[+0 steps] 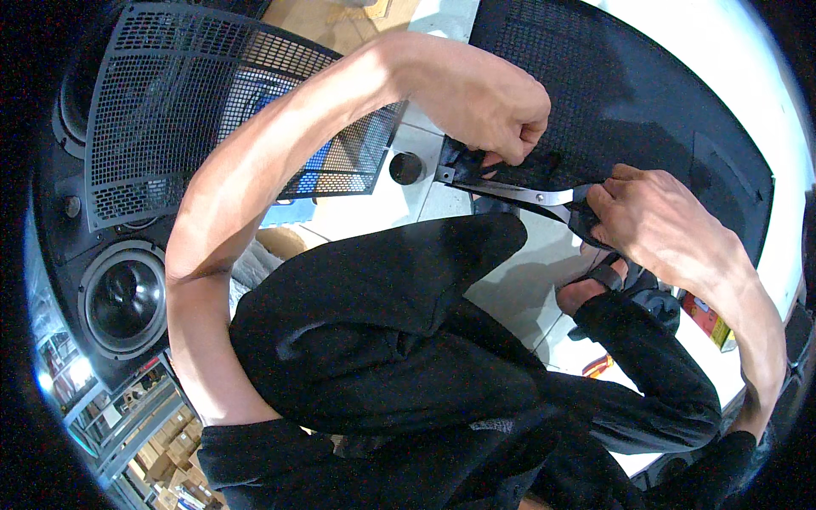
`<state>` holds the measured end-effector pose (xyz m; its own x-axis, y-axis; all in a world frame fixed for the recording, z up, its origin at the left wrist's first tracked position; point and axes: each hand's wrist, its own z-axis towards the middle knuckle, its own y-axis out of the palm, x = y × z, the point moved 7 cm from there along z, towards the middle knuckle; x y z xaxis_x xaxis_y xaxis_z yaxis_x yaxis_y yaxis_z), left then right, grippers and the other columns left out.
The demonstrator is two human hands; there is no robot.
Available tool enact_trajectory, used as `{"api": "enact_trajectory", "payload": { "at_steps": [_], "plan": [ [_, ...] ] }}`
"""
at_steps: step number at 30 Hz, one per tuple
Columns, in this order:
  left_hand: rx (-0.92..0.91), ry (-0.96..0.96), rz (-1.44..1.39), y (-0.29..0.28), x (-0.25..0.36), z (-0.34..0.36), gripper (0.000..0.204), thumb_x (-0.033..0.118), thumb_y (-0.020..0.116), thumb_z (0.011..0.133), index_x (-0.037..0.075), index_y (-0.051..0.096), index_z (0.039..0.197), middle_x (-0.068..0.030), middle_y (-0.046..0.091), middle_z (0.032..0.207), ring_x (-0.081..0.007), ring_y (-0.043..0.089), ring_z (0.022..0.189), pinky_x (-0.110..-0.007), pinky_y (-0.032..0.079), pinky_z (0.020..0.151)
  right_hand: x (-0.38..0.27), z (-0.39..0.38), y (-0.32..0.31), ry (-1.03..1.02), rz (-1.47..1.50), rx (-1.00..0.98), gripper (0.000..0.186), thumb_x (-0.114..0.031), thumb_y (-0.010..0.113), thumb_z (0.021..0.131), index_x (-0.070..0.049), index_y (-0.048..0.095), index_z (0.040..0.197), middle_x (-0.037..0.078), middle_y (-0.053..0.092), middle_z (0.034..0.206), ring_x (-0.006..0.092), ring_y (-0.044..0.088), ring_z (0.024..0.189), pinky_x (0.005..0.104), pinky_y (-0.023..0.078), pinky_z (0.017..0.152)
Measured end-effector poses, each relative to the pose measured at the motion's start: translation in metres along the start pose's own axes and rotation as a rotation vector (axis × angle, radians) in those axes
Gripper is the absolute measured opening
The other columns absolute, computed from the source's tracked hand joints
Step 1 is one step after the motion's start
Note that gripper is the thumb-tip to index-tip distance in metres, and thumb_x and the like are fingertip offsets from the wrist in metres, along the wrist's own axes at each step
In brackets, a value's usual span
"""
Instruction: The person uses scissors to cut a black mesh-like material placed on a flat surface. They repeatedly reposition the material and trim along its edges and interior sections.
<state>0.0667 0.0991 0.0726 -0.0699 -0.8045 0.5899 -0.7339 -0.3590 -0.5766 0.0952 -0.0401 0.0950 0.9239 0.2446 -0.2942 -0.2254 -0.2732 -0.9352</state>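
My right hand (654, 217) grips the black handles of silver-bladed scissors (552, 196), whose blades lie along the near edge of a large black perforated panel (561, 85). Just above the blades, my left hand (501, 115) is bent down with its fingers pinched on dark material (467, 157) at that edge. Exactly where the blade tips meet the material is hard to make out. A black metal grille (144, 127) lies at the left, behind my left forearm, and a small dark round object (405, 167) is on the tiles beside it.
A black speaker cabinet with a round woofer (125, 297) stands at far left, shelves with cardboard boxes (174, 442) at lower left. My black-clad legs (374, 306) fill the lower middle, with a sandalled foot (586, 293) on the white tiles (518, 263). A red-yellow package (710, 319) lies at right.
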Motion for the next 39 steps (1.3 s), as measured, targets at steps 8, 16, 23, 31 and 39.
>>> {"api": "enact_trajectory", "payload": {
  "at_steps": [8, 16, 23, 31, 39],
  "plan": [
    [0.058, 0.013, -0.021, 0.002, -0.004, -0.004, 0.030, 0.023, 0.055, 0.090, -0.005, 0.067, 0.093, -0.0169, 0.071, 0.080, -0.0276, 0.070, 0.076, -0.038, 0.054, 0.068, 0.005, 0.007, 0.006, -0.004, 0.078, -0.058, 0.020, -0.014, 0.061, 0.085, 0.005, 0.063, 0.091, 0.017, 0.062, 0.070, 0.0352, 0.067, 0.077, 0.0444, 0.054, 0.070],
    [0.065, 0.024, -0.002, -0.005, 0.001, 0.010, 0.028, 0.022, 0.058, 0.088, -0.004, 0.068, 0.091, -0.0169, 0.070, 0.078, -0.0270, 0.069, 0.074, -0.039, 0.053, 0.068, 0.011, -0.047, 0.003, 0.379, 0.143, -0.231, 0.025, -0.017, 0.070, 0.079, 0.005, 0.061, 0.088, 0.017, 0.058, 0.081, 0.0349, 0.059, 0.083, 0.0456, 0.050, 0.076],
    [0.133, 0.042, -0.008, 0.003, -0.013, -0.010, 0.030, 0.028, 0.066, 0.088, -0.001, 0.071, 0.093, -0.0164, 0.072, 0.081, -0.0272, 0.071, 0.075, -0.037, 0.054, 0.068, 0.001, -0.105, 0.008, 0.486, 0.281, -0.049, 0.031, -0.025, 0.070, 0.083, 0.002, 0.054, 0.082, 0.017, 0.051, 0.076, 0.0386, 0.055, 0.077, 0.0495, 0.044, 0.070],
    [0.078, 0.032, 0.067, 0.010, 0.023, 0.014, 0.043, 0.039, 0.077, 0.082, 0.001, 0.068, 0.100, -0.0130, 0.069, 0.079, -0.0288, 0.069, 0.076, -0.041, 0.053, 0.069, -0.017, -0.214, 0.045, 1.027, 0.754, 0.493, 0.026, -0.024, 0.069, 0.088, -0.001, 0.060, 0.081, 0.012, 0.059, 0.079, 0.0258, 0.060, 0.076, 0.0347, 0.047, 0.070],
    [0.477, 0.135, 0.061, 0.023, 0.068, 0.045, 0.040, 0.023, 0.082, 0.079, 0.003, 0.063, 0.108, -0.0109, 0.060, 0.086, -0.0251, 0.059, 0.074, -0.037, 0.050, 0.069, -0.010, -0.297, 0.069, 1.331, 0.865, 1.347, 0.041, -0.043, 0.060, 0.100, -0.003, 0.064, 0.092, 0.000, 0.061, 0.075, 0.0064, 0.050, 0.068, 0.0231, 0.036, 0.061]
  ]
}}
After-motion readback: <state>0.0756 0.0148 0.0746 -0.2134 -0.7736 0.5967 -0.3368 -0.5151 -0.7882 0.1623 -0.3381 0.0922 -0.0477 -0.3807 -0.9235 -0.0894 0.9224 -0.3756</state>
